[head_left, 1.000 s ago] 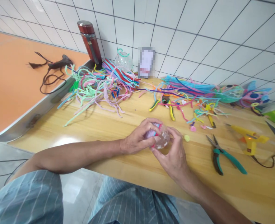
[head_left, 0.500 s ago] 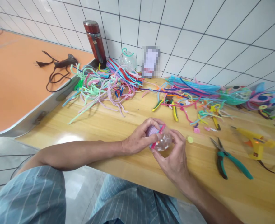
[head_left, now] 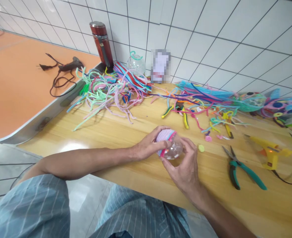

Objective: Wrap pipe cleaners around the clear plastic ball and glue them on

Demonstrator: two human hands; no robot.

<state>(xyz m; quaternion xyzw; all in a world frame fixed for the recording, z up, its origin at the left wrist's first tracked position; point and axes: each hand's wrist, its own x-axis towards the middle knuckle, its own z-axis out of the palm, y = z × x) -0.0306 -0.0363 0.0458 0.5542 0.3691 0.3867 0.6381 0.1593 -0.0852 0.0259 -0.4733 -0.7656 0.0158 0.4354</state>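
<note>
Transparent ball (head_left: 173, 152), banded lilac, blue and pink, was held over the wooden table (head_left: 111, 132), left hand (head_left: 148, 145) clasped its banded side, right hand (head_left: 185, 163) pinched its clear end, needle-nose pliers (head_left: 235, 162) lay to the right.

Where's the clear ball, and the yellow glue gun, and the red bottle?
Clear ball (head_left: 174, 150): head view, its bare see-through side.
Yellow glue gun (head_left: 272, 153): head view, its body.
Red bottle (head_left: 106, 48): head view, its red side.
</note>
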